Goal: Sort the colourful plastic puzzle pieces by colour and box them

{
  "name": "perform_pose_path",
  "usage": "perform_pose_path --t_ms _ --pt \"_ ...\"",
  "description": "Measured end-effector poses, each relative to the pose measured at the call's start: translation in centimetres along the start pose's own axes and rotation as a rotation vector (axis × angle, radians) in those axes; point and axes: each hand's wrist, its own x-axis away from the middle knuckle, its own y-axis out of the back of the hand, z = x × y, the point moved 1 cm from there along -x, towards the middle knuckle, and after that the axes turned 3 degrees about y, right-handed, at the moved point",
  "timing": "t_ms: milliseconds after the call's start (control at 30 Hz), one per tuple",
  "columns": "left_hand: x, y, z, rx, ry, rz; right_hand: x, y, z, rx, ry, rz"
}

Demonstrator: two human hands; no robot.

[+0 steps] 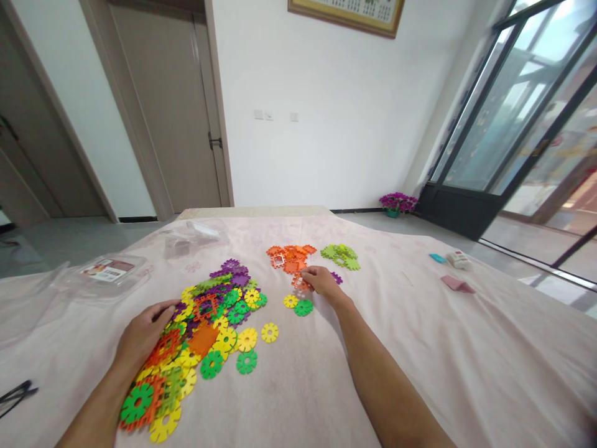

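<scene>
My right hand (326,285) pinches an orange square interlocking piece (298,284) just in front of a small heap of orange pieces (293,254). A purple piece (336,278) shows partly behind that hand. A yellow disc (290,301) and a green notched disc (304,307) lie close below it. My left hand (145,331) rests against the left side of a large mixed pile (203,339) of yellow, green, purple and orange plastic pieces, its fingers stretched out toward the pile. Light green pieces (341,256) form a separate small heap to the right of the orange ones.
A clear plastic container with a label (106,271) and another clear container (196,234) stand on the left of the pink-covered table (420,373). Black-framed glasses (17,393) lie at the left edge. On the right are a white packet (458,260), a blue item (437,258) and a pink item (458,284).
</scene>
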Motion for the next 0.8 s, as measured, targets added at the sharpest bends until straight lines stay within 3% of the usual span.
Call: perform_pose_path --t_ms 133,233,367,467,600,700,800 --pt "-0.2 -0.1 0.4 -0.024 -0.021 -0.016 0.0 0.5 -0.4 -0.013 -0.072 0.010" --pt "-0.4 -0.1 0.8 -0.027 -0.040 -0.016 -0.1 0.3 0.2 -0.101 -0.114 -0.098" --pt "-0.4 -0.2 0.8 -0.014 -0.016 0.002 -0.4 0.0 1.4 -0.468 -0.088 -0.283" --pt "-0.2 -0.2 0.4 -0.014 -0.013 -0.004 -0.3 -0.4 1.7 -0.464 -0.097 -0.335" --pt "0.0 -0.1 0.1 -0.005 -0.016 -0.016 0.3 -2.4 2.0 -0.285 -0.088 -0.142" --pt "0.0 -0.1 0.1 -0.014 -0.014 -0.021 1.0 -4.9 3.1 -0.064 0.064 0.052" --pt "-0.1 -0.1 0.2 -0.031 -0.015 -0.026 2.0 -7.1 4.3 0.224 0.281 0.134"
